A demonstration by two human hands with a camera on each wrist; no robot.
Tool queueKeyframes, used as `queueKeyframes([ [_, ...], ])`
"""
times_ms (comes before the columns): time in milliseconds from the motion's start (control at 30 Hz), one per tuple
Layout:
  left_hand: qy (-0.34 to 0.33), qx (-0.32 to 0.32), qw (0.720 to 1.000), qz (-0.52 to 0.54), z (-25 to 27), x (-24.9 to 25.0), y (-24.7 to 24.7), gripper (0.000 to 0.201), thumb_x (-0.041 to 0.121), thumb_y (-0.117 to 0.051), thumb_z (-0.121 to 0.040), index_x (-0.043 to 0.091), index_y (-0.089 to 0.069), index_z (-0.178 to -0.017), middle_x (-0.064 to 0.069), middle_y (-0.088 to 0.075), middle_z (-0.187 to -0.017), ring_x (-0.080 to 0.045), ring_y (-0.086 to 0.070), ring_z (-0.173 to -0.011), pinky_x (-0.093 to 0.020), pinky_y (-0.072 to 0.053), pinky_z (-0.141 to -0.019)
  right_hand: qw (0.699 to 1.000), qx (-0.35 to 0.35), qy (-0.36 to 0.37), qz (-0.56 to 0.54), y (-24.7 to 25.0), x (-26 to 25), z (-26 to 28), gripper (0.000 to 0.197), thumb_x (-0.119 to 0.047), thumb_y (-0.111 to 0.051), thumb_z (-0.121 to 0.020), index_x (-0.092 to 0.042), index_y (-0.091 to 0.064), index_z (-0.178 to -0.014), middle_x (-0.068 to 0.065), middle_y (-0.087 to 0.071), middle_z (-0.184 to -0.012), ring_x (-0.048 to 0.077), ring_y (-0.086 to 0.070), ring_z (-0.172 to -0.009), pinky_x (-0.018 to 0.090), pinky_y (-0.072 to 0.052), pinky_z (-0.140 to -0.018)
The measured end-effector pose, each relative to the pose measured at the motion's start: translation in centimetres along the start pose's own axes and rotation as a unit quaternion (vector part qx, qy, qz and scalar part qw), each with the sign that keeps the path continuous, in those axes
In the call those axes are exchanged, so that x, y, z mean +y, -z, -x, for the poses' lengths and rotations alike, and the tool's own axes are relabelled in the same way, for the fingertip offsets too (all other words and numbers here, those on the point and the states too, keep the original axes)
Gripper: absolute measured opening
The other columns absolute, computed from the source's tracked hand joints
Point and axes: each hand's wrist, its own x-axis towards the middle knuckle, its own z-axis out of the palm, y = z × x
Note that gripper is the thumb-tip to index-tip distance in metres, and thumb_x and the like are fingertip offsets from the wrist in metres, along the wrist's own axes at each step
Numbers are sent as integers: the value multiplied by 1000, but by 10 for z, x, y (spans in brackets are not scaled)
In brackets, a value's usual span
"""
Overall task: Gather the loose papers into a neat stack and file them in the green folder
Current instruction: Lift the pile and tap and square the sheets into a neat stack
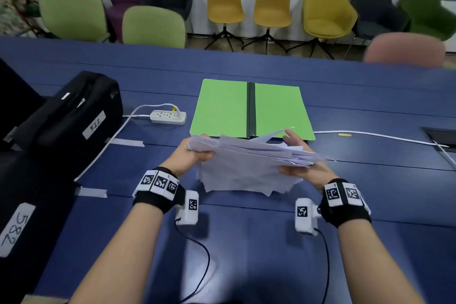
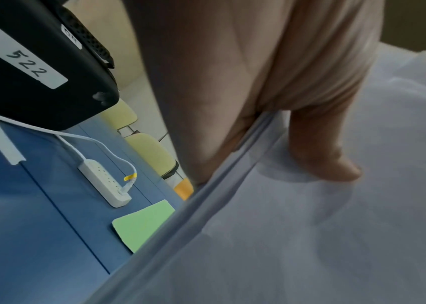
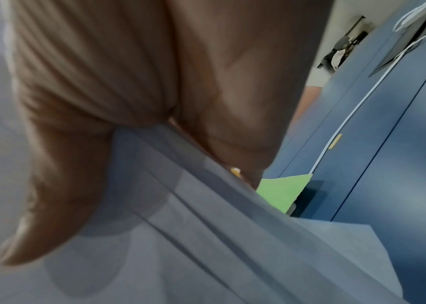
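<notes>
two bare forearms with black wristbands and white wrist cameras reach up from 6 o'clock. the left hand point(image 1: 195, 152) clasps the left edge of a thick, uneven sheaf of white loose papers point(image 1: 249, 155), thumb on top and the other fingers underneath. the right hand point(image 1: 302, 159) clasps the right edge the same way, thumb pressed on the top sheet in the right wrist view. the sheaf is held tilted above the dark blue table point(image 1: 246, 229), its lower sheets fanned out and ragged toward 6 o'clock. just past it at 12 o'clock the flat green card folder point(image 1: 222, 108) lies open with a dark spine. a white power strip point(image 1: 168, 117) sits at 10 o'clock beside a black case labelled 522 point(image 1: 74, 111).
</notes>
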Motion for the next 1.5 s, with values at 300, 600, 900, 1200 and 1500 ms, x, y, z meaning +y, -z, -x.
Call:
queueKeyframes([
  [300, 23, 54, 997, 53, -5, 12, -14, 32, 10, -79, -65, 14, -70, -95, -2, -71, -91, -19, -64, -89, -33, -51, -88, 986, 163, -6, -17, -12, 8, -7, 31, 6, -68, -78, -17, -65, -99, -10, -72, -89, -1, -66, -78, 19, -50, -79],
  [600, -62, 142, 988, 24, 13, 42, -46, 17, 10, -65, -87, 27, -66, -89, 3, -68, -92, -7, -63, -83, -21, -53, -80, 942, 283, 103, -149, -16, -21, -5, 29, 2, -72, -76, -21, -64, -91, -20, -73, -76, -6, -67, -73, 9, -51, -67],
  [900, -189, 169, 930, -267, 22, 69, -37, 55, 37, -76, -69, 26, -57, -119, 13, -60, -119, -8, -54, -116, -28, -41, -101, 972, 235, 24, 2, -25, -1, -7, 34, -5, -76, -74, -18, -63, -103, -1, -69, -97, -6, -66, -81, 18, -53, -84],
  [1200, -179, 62, 760, -622, 8, 131, -46, 58, 51, -75, -68, 30, -60, -120, 11, -71, -108, -19, -56, -112, -30, -40, -84, 961, 236, 47, 136, -40, -11, -11, 9, -24, -78, -74, -18, -71, -72, 12, -69, -73, 12, -54, -73, 37, -51, -69],
  [1500, -45, 5, 882, -469, 18, 130, -17, 46, 48, -82, -60, 8, -65, -75, -9, -70, -81, -32, -64, -82, -37, -50, -70, 906, 207, 142, 341, -42, -104, 4, 22, -29, -68, -78, -22, -60, -59, -2, -43, -48, 25, -39, -61, 35, -41, -56],
])
